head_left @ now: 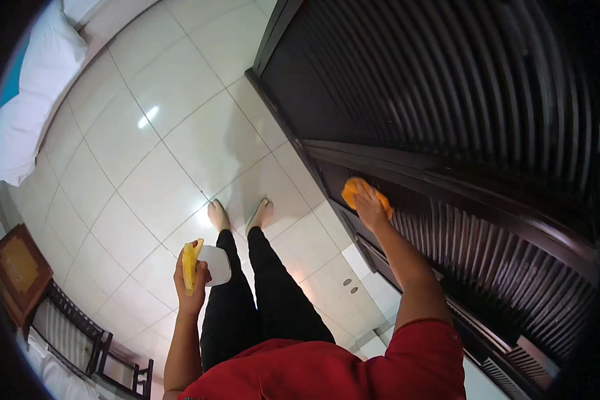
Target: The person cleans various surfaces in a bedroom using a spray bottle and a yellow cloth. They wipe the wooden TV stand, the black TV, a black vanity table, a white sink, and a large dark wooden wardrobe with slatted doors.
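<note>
My left hand (192, 280) is closed around the neck of a spray bottle with a yellow trigger head (191, 265) and a pale, translucent body (220, 266). The bottle is in front of my left leg, away from the dark furniture. On the right, my right hand (370, 205) presses an orange cloth (352, 191) against the lower part of a dark wooden louvered door (455, 230). The cloth is bunched under my fingers, near the door's flat section beside the slats. Part of it is hidden by the hand.
A larger louvered panel (430, 75) rises beyond a dark wooden frame rail (430, 172). Glossy pale tiles (130, 150) cover the floor where I stand. White bedding (50, 75) lies at the upper left. A dark wooden chair (75, 330) and a brown framed panel (22, 270) are lower left.
</note>
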